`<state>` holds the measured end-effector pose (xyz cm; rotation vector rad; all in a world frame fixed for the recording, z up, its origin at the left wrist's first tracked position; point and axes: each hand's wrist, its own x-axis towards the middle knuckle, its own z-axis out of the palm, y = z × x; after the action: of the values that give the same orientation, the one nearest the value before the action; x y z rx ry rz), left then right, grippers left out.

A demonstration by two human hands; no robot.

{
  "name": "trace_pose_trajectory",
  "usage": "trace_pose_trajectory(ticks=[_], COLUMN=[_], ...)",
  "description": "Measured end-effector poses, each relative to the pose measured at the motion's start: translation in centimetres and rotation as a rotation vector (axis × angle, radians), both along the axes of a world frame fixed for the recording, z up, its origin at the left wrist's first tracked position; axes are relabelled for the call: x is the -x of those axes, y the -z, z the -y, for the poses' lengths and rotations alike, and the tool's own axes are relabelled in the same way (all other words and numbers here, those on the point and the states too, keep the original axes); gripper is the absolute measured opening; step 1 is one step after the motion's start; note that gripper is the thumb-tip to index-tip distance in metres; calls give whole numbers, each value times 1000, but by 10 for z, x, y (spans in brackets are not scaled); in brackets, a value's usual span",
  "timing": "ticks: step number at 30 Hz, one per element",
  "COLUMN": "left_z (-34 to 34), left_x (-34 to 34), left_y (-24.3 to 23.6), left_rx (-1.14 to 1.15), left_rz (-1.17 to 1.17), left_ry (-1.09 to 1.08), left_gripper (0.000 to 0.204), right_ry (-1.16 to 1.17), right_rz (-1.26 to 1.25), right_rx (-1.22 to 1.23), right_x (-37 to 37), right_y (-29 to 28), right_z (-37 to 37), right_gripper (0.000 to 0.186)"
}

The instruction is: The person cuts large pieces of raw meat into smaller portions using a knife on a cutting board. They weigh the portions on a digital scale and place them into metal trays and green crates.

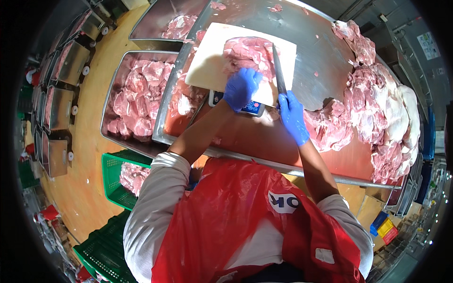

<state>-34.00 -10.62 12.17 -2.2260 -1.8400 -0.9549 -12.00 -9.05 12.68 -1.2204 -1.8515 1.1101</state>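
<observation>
A white cutting board (207, 54) carries a flat piece of raw meat (249, 53). My left hand (242, 88), in a blue glove, rests at the meat's near edge with its fingers curled onto it. In my right hand (293, 115), also blue-gloved, is a knife (279, 70) gripped by its handle. The long blade points away from me and lies along the right side of the meat. Under the board's near edge shows a blue panel with buttons (253, 108), partly hidden by the board and my left hand; it looks like a scale's.
The metal worktable (309, 56) has a raised rim. Large cuts of meat (370, 106) pile up along its right side. On the left stand a metal tub (107, 106) of meat pieces, another tub (151, 23) behind it, and a green crate (111, 177). Wheeled metal bins (59, 111) line the far left.
</observation>
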Motion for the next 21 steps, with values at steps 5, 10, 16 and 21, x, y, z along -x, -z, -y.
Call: trace_pose_trajectory(ticks=[5,10,16,21], left_z=[11,37,30,28], left_x=[16,12,34,36], left_y=[16,-4,19,47], left_rx=[-115,-82,-120,-203], left_rz=[151,41,156,373], left_ry=[-30,-165,-24,-39], left_gripper=[29,37,36,37], right_ry=[-103,-180,-342,-467], right_rz=[218,414,653,784], right_rx=[-201,-307,-313,-172], right_x=[34,71,21,-6], right_y=[-21,-29,-38,-39], right_z=[-18,-38,-23,-20], right_gripper=[23,23,23,24])
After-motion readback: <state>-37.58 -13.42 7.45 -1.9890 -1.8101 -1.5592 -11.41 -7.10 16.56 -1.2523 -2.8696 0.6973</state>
